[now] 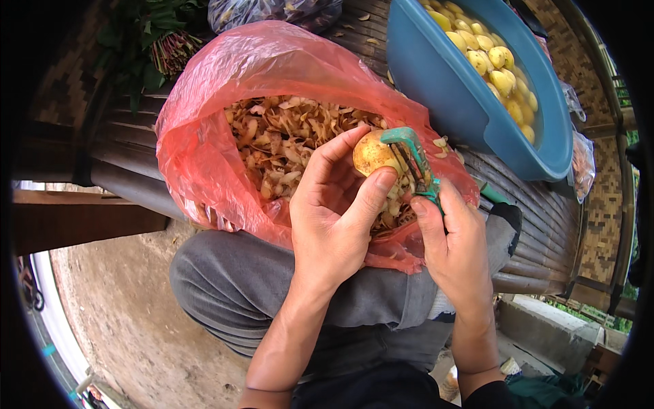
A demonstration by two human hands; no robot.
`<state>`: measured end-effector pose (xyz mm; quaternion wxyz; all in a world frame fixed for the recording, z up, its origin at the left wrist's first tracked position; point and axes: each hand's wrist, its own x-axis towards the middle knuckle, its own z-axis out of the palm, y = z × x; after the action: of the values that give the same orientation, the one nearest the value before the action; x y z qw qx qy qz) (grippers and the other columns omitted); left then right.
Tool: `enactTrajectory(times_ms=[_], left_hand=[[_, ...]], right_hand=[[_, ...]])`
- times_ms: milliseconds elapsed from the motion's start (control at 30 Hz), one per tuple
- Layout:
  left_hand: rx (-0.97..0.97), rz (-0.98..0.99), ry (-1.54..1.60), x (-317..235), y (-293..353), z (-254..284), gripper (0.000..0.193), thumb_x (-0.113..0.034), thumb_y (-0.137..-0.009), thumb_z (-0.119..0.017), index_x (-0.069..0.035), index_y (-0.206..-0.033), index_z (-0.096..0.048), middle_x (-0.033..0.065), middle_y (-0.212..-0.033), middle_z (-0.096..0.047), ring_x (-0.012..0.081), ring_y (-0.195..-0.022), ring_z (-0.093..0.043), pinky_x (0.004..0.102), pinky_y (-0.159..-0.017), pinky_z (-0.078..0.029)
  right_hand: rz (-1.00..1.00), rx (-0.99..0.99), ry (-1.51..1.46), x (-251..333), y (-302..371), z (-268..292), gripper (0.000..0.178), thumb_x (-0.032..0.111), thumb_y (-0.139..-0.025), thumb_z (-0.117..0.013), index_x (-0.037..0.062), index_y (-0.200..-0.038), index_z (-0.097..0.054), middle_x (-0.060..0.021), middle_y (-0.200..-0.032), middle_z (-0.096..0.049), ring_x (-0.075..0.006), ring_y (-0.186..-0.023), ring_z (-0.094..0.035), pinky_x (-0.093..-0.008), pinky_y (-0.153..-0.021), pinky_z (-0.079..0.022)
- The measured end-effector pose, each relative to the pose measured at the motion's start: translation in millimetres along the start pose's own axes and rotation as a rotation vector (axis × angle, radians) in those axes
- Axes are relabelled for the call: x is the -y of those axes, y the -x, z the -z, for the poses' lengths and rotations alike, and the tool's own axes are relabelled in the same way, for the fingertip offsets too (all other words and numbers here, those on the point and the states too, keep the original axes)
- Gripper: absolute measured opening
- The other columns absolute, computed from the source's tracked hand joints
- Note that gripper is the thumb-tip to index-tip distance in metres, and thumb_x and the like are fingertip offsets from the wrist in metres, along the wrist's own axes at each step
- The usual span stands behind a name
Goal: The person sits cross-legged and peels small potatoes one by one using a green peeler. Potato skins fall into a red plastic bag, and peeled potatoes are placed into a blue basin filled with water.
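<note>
My left hand [335, 211] is closed around a small potato [375, 154], thumb on the near side and fingers behind. Its skin looks yellow-brown with darker patches. In my right hand [455, 238] is a green peeler [417, 162], pinched by its handle between thumb and fingers. The peeler's head lies over the potato's right side; whether the blade touches it I cannot tell. Both hands are above an open red plastic bag [211, 82], which holds a heap of peelings [293, 136].
A blue tub [443, 82] of peeled potatoes [501, 78] in liquid stands at the far right on the bamboo slats [538, 211]. Leafy greens with reddish stems [174, 51] lie at the far left, beside another filled plastic bag [272, 12]. My grey-trousered leg [231, 279] is beneath the red bag.
</note>
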<state>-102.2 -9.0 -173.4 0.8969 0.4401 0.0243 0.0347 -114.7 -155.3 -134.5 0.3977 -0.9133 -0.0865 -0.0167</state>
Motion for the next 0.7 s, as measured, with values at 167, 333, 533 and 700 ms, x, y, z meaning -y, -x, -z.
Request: enactTrajectory(times_ms=[167, 333, 533, 700], left_hand=[[0.085, -0.096, -0.02, 2, 1, -1, 0.052, 0.001, -0.091, -0.068, 0.006, -0.138, -0.045, 0.0136, -0.131, -0.057, 0.018, -0.119, -0.058, 0.0315, -0.101, -0.049], [0.041, -0.025, -0.085, -1, -1, 2, 0.05, 0.001, -0.091, -0.068, 0.006, -0.136, -0.048, 0.0124, -0.125, -0.061, 0.0166, -0.113, -0.061, 0.03, -0.097, -0.051], [0.054, 0.008, -0.059, -5, 0, 2, 0.052, 0.004, -0.089, -0.07, 0.006, -0.136, -0.049, 0.0134, -0.125, -0.061, 0.0176, -0.114, -0.062, 0.0309, -0.098, -0.051], [0.067, -0.038, -0.048, -4, -3, 0, 0.054, 0.006, -0.087, -0.07, 0.005, -0.136, -0.047, 0.0143, -0.128, -0.059, 0.0186, -0.115, -0.061, 0.0313, -0.099, -0.052]], right_hand=[[-0.237, -0.056, 0.062, -3, -21, 10, 0.021, 0.017, -0.098, -0.06, -0.0025, -0.104, -0.057, -0.0242, -0.091, -0.064, -0.044, -0.083, -0.061, -0.0429, -0.071, -0.049], [-0.008, 0.066, -0.045, 1, 4, 15, 0.021, 0.016, -0.096, -0.063, -0.0021, -0.106, -0.059, -0.0216, -0.084, -0.063, -0.0408, -0.076, -0.061, -0.0403, -0.067, -0.049], [0.064, 0.063, 0.034, 0, -8, 16, 0.021, 0.014, -0.094, -0.065, -0.0028, -0.106, -0.058, -0.0234, -0.084, -0.064, -0.045, -0.078, -0.061, -0.0439, -0.066, -0.048], [-0.28, -0.003, 0.195, -10, -23, 22, 0.022, 0.017, -0.096, -0.063, -0.0018, -0.105, -0.058, -0.025, -0.089, -0.063, -0.0444, -0.079, -0.059, -0.0429, -0.067, -0.047]])
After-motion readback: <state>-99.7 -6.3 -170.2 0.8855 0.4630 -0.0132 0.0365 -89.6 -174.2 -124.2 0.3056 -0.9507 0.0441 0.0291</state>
